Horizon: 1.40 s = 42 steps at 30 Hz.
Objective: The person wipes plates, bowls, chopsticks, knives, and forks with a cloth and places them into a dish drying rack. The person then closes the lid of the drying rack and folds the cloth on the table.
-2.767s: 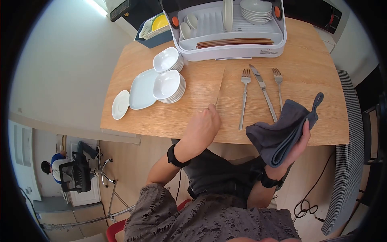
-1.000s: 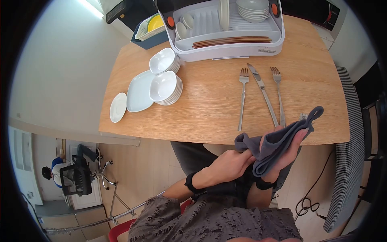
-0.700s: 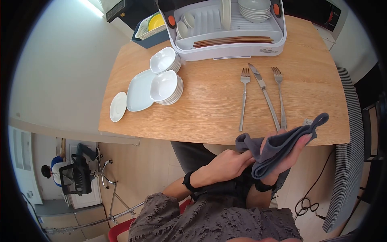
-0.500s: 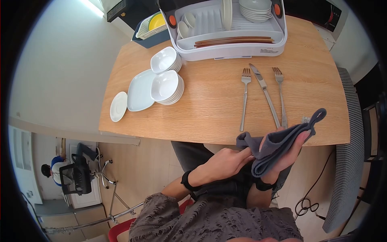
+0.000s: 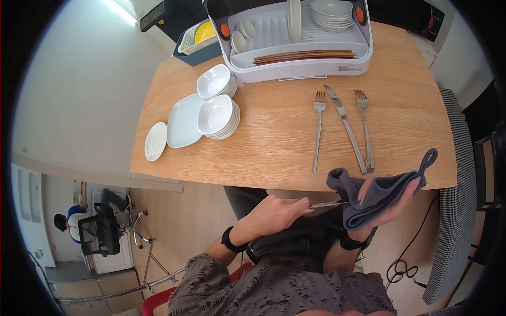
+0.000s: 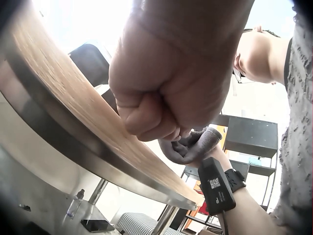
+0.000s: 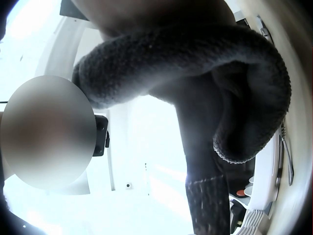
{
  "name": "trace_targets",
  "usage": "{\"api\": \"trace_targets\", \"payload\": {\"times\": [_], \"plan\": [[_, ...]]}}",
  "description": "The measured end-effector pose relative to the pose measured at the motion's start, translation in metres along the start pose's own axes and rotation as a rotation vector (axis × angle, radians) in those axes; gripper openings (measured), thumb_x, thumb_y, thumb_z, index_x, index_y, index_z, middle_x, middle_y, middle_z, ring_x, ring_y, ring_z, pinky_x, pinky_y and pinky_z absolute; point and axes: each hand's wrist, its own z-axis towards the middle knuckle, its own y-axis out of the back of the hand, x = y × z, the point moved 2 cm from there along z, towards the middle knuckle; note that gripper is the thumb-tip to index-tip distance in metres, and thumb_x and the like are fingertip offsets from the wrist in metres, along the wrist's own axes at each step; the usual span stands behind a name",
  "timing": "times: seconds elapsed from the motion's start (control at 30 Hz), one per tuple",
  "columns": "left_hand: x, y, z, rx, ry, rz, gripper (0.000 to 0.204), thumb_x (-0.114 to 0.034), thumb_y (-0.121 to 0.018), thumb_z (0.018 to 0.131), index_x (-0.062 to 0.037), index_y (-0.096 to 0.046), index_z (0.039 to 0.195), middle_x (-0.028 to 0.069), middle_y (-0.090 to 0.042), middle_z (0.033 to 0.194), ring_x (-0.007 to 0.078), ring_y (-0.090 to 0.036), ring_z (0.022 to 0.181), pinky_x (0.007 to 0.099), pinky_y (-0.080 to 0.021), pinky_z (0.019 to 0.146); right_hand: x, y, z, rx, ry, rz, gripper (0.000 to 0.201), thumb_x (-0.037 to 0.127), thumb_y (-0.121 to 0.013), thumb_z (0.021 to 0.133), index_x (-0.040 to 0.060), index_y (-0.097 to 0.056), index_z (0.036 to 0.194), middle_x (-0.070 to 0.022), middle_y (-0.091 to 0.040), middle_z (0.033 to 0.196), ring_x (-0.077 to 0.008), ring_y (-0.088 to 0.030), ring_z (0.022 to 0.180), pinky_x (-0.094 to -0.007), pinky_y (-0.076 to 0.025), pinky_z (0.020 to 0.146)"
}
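In the head view the left hand [image 5: 274, 215] pinches one end of a slim metal utensil [image 5: 326, 204]; its other end disappears at the folded grey cloth [image 5: 371, 199]. The right hand [image 5: 394, 209] grips that cloth from below and behind, some fingers showing above a fold, near the table's front edge. Curled fingers of the left hand [image 6: 166, 93] fill much of the left wrist view, the cloth [image 6: 188, 149] beyond them. In the right wrist view the cloth [image 7: 161, 63] hides the utensil. A fork [image 5: 318, 129], a knife [image 5: 346, 126] and another fork [image 5: 365, 126] lie on the table.
White bowls [image 5: 216, 115] in two stacks stand by a pale tray [image 5: 182, 124] and a small plate [image 5: 155, 142] at the left. A dish rack [image 5: 303, 72] with chopsticks [image 5: 305, 55] stands at the back, a blue-grey basket [image 5: 199, 56] beside it.
The left hand has drawn back leftward from the cloth, baring a length of the utensil between them. The right hand and cloth have shifted a little to the right.
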Motion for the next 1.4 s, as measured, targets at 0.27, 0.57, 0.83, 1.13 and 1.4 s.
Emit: {"api": "trace_targets", "payload": {"times": [0.27,0.57,0.83,1.13,1.4], "plan": [[0.004,0.019,-0.002,-0.008,-0.024,0.069,0.016,-0.025,-0.062,0.094,-0.0102,-0.057,0.09,0.0102,-0.061,0.066,0.033,-0.06,0.059,0.04,-0.046,0.051,0.006,0.014,0.008,-0.366,0.2,-0.178,0.064,0.006,-0.067,0.09,-0.0059,-0.036,0.145,-0.0282,-0.042,0.143,-0.0374,-0.048,0.13,-0.0383,-0.045,0.107],[0.03,0.063,-0.014,-0.095,0.131,0.185,0.015,-0.021,-0.061,0.095,-0.0076,-0.058,0.089,0.0128,-0.057,0.064,0.0333,-0.059,0.058,0.0412,-0.044,0.052,0.035,-0.009,0.019,0.154,0.098,0.1,0.038,0.043,-0.039,0.104,0.0126,-0.045,0.082,-0.0024,-0.044,0.05,-0.0134,-0.036,0.031,-0.0229,-0.035,0.032],[0.015,0.126,0.04,-0.383,-0.006,0.247,0.011,-0.018,-0.059,0.097,-0.0067,-0.059,0.098,0.0132,-0.058,0.066,0.0342,-0.058,0.058,0.0414,-0.043,0.051,0.02,-0.025,0.0,-0.106,0.134,-0.126,0.038,0.042,-0.04,0.104,0.0127,-0.047,0.081,-0.0024,-0.043,0.049,-0.013,-0.036,0.031,-0.0252,-0.035,0.029],[0.066,0.159,0.142,-0.346,0.058,0.484,0.039,0.008,-0.051,0.077,-0.0084,-0.059,0.111,0.0065,-0.069,0.088,0.0323,-0.066,0.081,0.0438,-0.05,0.068,0.013,-0.032,-0.027,0.091,-0.102,0.142,0.036,0.042,-0.042,0.102,0.01,-0.058,0.098,-0.0068,-0.059,0.063,-0.0179,-0.045,0.034,-0.0289,-0.038,0.028],[0.099,0.161,0.2,-0.345,-0.036,0.552,0.027,0.005,-0.051,0.08,-0.0075,-0.065,0.1,0.0088,-0.069,0.084,0.0334,-0.065,0.086,0.0439,-0.052,0.07,0.021,-0.035,-0.038,0.054,-0.243,0.24,0.037,0.045,-0.051,0.097,0.0109,-0.061,0.089,-0.0045,-0.057,0.061,-0.0169,-0.051,0.043,-0.0296,-0.044,0.039]]}}
